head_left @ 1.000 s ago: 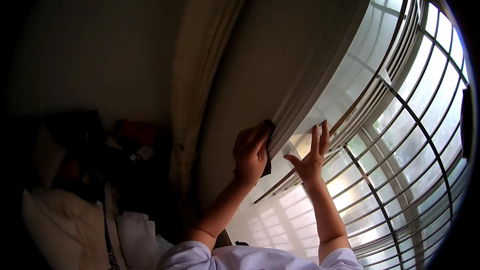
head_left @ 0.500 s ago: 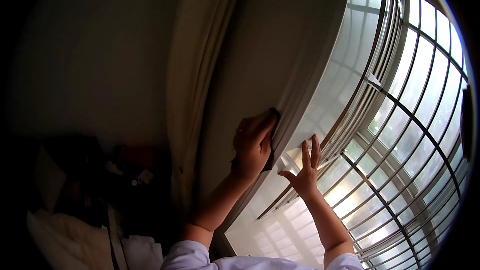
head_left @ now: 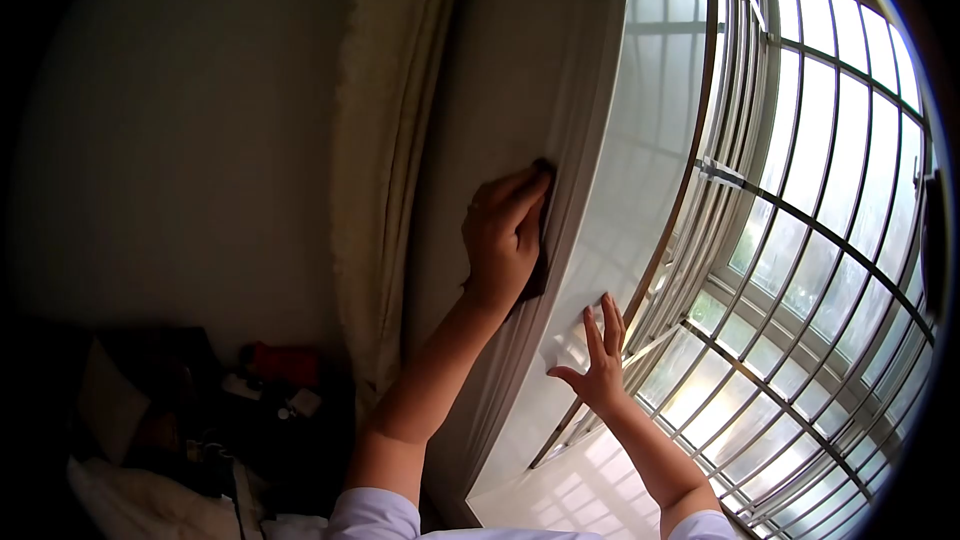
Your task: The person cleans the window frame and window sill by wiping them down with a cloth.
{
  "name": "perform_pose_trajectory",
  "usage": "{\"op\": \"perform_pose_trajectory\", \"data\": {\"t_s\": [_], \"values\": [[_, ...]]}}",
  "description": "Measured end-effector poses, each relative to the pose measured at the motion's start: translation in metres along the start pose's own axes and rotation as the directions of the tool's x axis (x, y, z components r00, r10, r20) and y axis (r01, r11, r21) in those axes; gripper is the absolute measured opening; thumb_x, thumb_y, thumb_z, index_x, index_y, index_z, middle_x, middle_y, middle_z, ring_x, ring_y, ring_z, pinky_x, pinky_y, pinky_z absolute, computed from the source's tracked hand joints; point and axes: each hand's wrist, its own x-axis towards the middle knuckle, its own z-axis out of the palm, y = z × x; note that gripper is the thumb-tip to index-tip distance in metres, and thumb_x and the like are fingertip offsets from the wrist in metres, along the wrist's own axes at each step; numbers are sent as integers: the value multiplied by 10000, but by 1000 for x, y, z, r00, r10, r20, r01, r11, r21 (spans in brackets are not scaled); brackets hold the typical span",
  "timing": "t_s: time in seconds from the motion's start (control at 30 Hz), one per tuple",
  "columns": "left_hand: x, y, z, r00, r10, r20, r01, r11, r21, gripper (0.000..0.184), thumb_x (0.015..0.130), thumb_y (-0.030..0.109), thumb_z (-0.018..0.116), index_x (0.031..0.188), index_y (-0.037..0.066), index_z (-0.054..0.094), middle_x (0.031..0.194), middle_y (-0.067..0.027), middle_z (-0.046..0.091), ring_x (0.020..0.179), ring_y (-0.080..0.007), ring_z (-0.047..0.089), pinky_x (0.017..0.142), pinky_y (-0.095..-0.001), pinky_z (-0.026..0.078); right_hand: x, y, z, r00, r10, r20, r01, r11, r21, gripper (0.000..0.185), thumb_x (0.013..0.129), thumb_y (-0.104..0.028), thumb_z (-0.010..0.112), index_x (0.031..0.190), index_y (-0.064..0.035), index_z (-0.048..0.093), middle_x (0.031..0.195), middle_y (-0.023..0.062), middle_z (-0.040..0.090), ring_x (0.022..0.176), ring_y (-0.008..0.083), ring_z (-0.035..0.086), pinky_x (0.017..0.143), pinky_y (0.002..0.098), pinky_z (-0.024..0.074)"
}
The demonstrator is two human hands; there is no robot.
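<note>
My left hand [head_left: 503, 240] is closed on a dark cloth [head_left: 534, 283], which it presses against the pale moulded trim [head_left: 578, 180] at the window recess's edge. Most of the cloth is hidden behind the fingers. Lower and to the right, my right hand [head_left: 602, 358] is open with its fingers spread. Its fingertips rest on or very close to the glossy white side panel [head_left: 625, 195] of the recess, and it holds nothing.
A barred window [head_left: 810, 150] fills the right side, with a glossy white sill [head_left: 560, 500] below. A cream curtain [head_left: 385, 160] hangs left of the trim. Dim clutter lies at lower left, including a red object [head_left: 285, 365] and pale bedding [head_left: 140, 505].
The view has shifted, and the window and trim appear further left. My left hand has slid upward along the trim with the cloth. My right hand stays spread at the panel, slightly lower in view.
</note>
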Motion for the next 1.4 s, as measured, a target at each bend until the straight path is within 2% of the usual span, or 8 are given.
{"op": "perform_pose_trajectory", "data": {"t_s": [0.1, 0.27, 0.77, 0.9, 1.03, 1.23, 1.33, 1.4], "values": [[-76, 21, -37, 990, -127, 67, 125, 992, 36, 247, 798, -20, 667, 1031, 55, 701, 1031, -89, 679, 877, -261, 627, 776, -350, 496, 1, -1, -1, 1000, 2, -10, -2, 1000, 3, 1130, 501, -262, 898, 1467, -157, 321, 1540, 188, 163, 1401, 417, 191, 1100, 519, 272], [-112, 62, -53, 982, -61, 177, 37, 990, 139, 257, 789, -32, 669, 1022, 71, 708, 1057, -62, 664, 884, -234, 624, 754, -333, 489, 2, -1, 0, 1000, 3, -24, -3, 1000, 4, 1112, 504, -259, 897, 1457, -139, 337, 1540, 187, 166, 1403, 417, 187, 1099, 518, 277], [68, 25, 29, 964, 243, 103, -257, 953, 160, 241, 775, -31, 659, 984, 77, 713, 983, -34, 665, 848, -233, 624, 716, -335, 528, 2, 0, -1, 1000, 7, 2, -7, 1000, 8, 1122, 502, -269, 897, 1457, -130, 324, 1540, 194, 170, 1402, 421, 189, 1110, 524, 264], [113, 16, 56, 952, 306, -1, -302, 941, 154, 181, 790, -4, 663, 937, 87, 718, 963, -1, 672, 844, -219, 634, 730, -315, 534, 2, 0, -1, 1000, 1, -6, -1, 1000, 3, 1113, 513, -271, 895, 1458, -130, 323, 1539, 194, 169, 1403, 421, 185, 1111, 523, 262], [156, 7, 81, 963, 264, -58, -257, 961, 101, 136, 810, 29, 661, 910, 100, 721, 931, -2, 683, 830, -229, 641, 740, -321, 532, 2, 0, -2, 1000, 5, 6, -5, 1000, -1, 1096, 530, -290, 891, 1457, -138, 326, 1534, 192, 179, 1399, 418, 189, 1111, 519, 263], [94, 8, 45, 969, 216, 116, -223, 974, 50, 341, 901, 90, 605, 1237, 33, 588, 1244, -130, 602, 1130, -261, 544, 970, -355, 427, 13, 6, -19, 997, -80, -13, 77, 985, -156, 1122, 474, -339, 920, 1433, -147, 371, 1535, 199, 149, 1393, 432, 185, 1092, 541, 272], [82, 10, 42, 979, 168, 118, -171, 985, 14, 339, 917, 85, 573, 1251, 25, 571, 1251, -149, 594, 1117, -272, 564, 953, -357, 452, 38, 7, -25, 999, -5, -34, -1, 986, -169, 1131, 454, -354, 923, 1429, -158, 385, 1539, 200, 136, 1410, 428, 157, 1100, 540, 263], [85, 9, 47, 978, 164, 128, -169, 985, 28, 337, 919, 57, 554, 1254, 18, 563, 1261, -164, 583, 1102, -291, 589, 917, -362, 489, 48, 15, -14, 996, -74, -52, 74, 997, 9, 1162, 433, -371, 924, 1438, -161, 377, 1546, 199, 126, 1422, 425, 134, 1108, 540, 250]]}}
